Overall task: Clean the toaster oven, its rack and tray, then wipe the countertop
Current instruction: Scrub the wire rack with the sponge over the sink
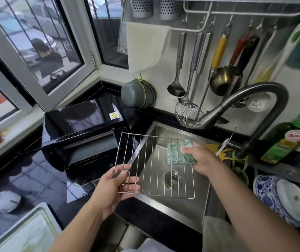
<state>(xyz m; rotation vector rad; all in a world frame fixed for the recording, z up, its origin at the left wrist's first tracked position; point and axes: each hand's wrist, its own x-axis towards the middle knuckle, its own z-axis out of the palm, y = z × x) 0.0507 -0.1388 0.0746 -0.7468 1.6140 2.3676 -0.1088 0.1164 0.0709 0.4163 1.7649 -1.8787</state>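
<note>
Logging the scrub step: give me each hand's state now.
Left hand: grips the wire rack by its near-left corner.
Right hand: holds a green sponge against the rack.

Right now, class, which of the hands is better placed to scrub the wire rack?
The right hand: it holds the green sponge against the silver wire oven rack, while the left hand steadies its corner.

Barred windows with white frames stand up and to the left of the hands, admitting grey daylight. Directly beyond the hands, a pale wall carries a metal rail hung with utensils. A white cloth hangs beside them.
</note>
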